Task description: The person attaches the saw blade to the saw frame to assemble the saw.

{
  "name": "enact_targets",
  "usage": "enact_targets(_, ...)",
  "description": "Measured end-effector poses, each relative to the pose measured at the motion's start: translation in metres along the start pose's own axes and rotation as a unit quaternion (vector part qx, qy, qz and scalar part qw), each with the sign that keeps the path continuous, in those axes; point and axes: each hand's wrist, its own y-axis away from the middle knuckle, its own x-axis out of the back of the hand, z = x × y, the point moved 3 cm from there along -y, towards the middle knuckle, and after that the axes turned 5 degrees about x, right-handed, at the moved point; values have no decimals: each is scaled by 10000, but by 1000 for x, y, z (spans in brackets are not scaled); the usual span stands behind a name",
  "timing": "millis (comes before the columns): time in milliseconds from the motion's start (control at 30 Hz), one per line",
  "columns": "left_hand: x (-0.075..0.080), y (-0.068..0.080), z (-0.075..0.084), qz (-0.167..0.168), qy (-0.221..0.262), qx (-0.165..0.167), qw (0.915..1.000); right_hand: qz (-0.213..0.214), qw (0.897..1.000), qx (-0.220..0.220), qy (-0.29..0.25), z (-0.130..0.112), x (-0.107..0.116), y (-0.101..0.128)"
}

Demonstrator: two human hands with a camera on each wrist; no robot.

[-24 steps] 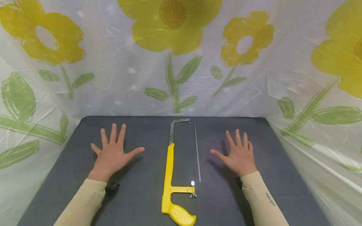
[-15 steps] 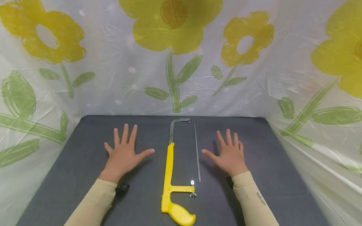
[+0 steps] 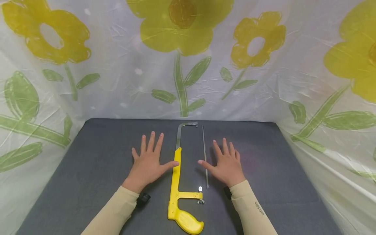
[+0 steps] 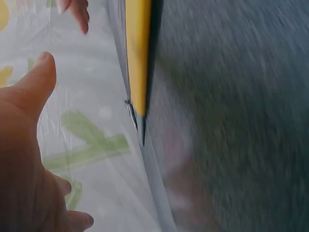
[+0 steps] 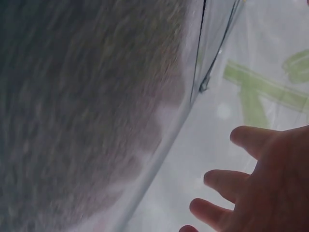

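Note:
A hacksaw frame (image 3: 176,173) with a yellow handle and a bare metal front arm lies on the dark table, its grip toward the near edge. To its right lies a thin, separate hacksaw blade (image 3: 204,150). My left hand (image 3: 147,168) hovers with spread fingers left of the frame, its thumb overlapping the yellow bar in the head view. On the other side my right hand (image 3: 227,166) is spread too, thumb tip over the blade in that view. Neither hand holds anything. The left wrist view shows the yellow bar (image 4: 137,53) beside the left thumb.
A wing nut (image 3: 200,201) sits at the end of the frame's short yellow crosspiece. Behind and beside the dark table (image 3: 279,195) hangs a white curtain (image 3: 123,81) printed with yellow flowers. Each wrist wears a small black device.
Both hands have moved inward, the left one rightward to the hacksaw frame and the right one leftward to the blade. Frame and blade lie where they were.

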Motion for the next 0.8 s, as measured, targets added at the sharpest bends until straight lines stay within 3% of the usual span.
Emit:
enact_targets(533, -14, 5, 31, -49, 37, -394, 9992, -188, 9994, 286, -43, -24, -9, 1)
enact_targets(800, -20, 5, 44, -438, 333, -256, 9982, -338, 9968, 577, -449, -36, -9, 1)
